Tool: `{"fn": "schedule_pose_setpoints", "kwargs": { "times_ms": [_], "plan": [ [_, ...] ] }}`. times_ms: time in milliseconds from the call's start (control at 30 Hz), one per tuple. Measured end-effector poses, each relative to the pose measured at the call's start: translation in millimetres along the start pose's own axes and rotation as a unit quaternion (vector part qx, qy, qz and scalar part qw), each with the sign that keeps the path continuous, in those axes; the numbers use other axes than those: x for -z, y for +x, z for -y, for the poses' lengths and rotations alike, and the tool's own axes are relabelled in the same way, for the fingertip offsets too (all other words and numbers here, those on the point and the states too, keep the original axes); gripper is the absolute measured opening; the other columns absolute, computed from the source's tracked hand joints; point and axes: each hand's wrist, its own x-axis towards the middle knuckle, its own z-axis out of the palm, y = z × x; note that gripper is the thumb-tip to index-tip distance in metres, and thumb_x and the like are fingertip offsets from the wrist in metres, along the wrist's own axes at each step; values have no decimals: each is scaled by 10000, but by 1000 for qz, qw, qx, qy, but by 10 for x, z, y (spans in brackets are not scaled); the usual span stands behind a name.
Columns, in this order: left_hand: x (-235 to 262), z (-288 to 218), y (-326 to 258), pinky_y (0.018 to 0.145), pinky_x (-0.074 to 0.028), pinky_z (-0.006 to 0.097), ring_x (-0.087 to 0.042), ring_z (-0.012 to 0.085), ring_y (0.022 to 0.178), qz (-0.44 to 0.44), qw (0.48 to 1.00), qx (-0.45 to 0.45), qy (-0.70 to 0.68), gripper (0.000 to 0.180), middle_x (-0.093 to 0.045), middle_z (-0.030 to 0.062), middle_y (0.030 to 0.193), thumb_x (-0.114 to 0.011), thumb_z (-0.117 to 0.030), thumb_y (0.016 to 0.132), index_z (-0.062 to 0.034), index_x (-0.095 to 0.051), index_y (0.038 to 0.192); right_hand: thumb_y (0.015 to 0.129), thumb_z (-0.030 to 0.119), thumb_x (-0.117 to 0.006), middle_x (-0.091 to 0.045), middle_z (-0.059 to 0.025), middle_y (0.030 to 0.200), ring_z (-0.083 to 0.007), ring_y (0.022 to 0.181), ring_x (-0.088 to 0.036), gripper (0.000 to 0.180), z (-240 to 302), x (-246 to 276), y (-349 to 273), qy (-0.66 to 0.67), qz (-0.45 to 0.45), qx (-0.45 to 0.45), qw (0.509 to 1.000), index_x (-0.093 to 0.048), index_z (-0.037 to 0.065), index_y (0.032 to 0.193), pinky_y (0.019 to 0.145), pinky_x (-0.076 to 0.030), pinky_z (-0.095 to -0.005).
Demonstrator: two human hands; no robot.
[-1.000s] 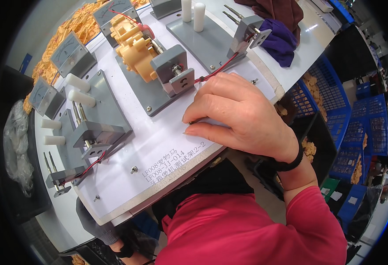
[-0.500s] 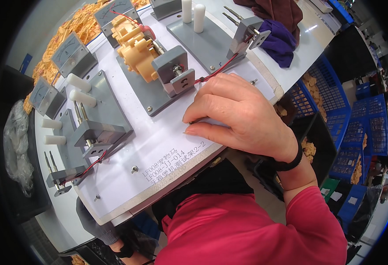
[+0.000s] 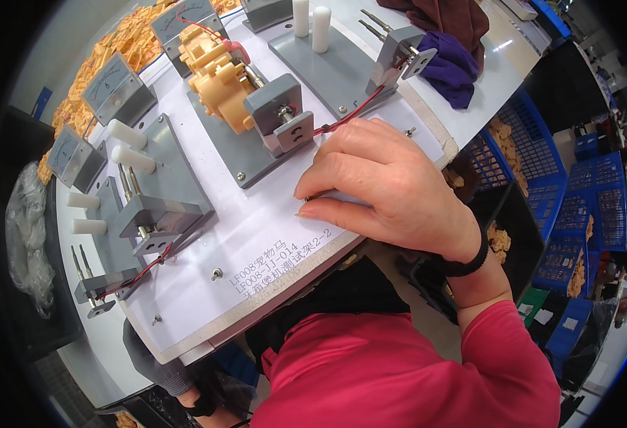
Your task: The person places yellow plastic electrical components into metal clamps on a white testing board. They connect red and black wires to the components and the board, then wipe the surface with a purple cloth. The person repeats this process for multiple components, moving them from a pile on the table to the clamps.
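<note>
- Printed label (image 3: 283, 265): lines of dark lettering straight on the white test board (image 3: 206, 299), near its front edge, just left of the right hand (image 3: 392, 189).
- Three analogue meter dials, pale faces in grey square housings, along the board's far left edge: one at the top (image 3: 185, 16), one below it (image 3: 114, 82), one lowest (image 3: 67, 150).
- Clear plastic bag (image 3: 24, 242), crumpled, at the far left.

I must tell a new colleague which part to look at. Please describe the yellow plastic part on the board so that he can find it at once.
Start from the white board on the bench, which carries three grey jigs. On the middle jig, just past the right hand, sits the yellow part, a blocky moulded housing against a grey bracket. It is the only yellow thing mounted on the board; its neighbours are grey or white.
</note>
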Motion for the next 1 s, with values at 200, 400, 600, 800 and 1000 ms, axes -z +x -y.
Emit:
{"fn": "schedule_pose_setpoints", "kwargs": {
  "times_ms": [200, 400, 600, 800, 1000],
  "plan": [
    [40, 68, 11, 1025, -457, 371, -571, 247, 1181, 16, 1000, 14, 3, 734, -592, 148, 1295, -663, -486, 914, 67, -495, 1367, 766, 154, -786, -589, -31, 861, -250, 853, -608, 185, 1, 7, 6, 0, -2, 1, 1000, -645, 115, 880, 772, -472, -374],
    [0, 10, 10, 992, -463, 358, -593, 240, 1125, 4, 1000, 6, -7, 527, -610, 156, 1251, -615, -213, 906, 74, -519, 1337, 762, 152, -787, -586, -29, 853, -246, 850, -607, 185, 4, 7, 8, -3, -4, 2, 1000, -646, 115, 876, 764, -470, -371],
    [45, 84, 12, 1024, -456, 372, -572, 246, 1178, 14, 1000, 5, 5, 727, -594, 140, 1293, -679, -465, 898, 64, -502, 1365, 759, 151, -788, -587, -29, 851, -245, 849, -607, 187, 9, 7, 12, -3, -6, 2, 1000, -647, 115, 876, 762, -470, -371],
    [61, 67, -2, 1026, -454, 375, -573, 252, 1179, 9, 1000, 12, 3, 710, -596, 138, 1291, -693, -431, 890, 61, -504, 1366, 756, 151, -789, -589, -29, 855, -246, 853, -609, 189, -1, 2, -3, 1, -9, 4, 1000, -648, 114, 876, 765, -472, -371],
    [40, 91, 2, 1028, -452, 376, -573, 251, 1180, 6, 1000, 14, 8, 681, -595, 140, 1298, -688, -398, 894, 59, -507, 1365, 736, 117, -828, -640, -36, 870, -250, 835, -620, 215, 22, 26, 10, -1, -4, -7, 1000, -686, 105, 898, 767, -477, -365]
  ]
}}
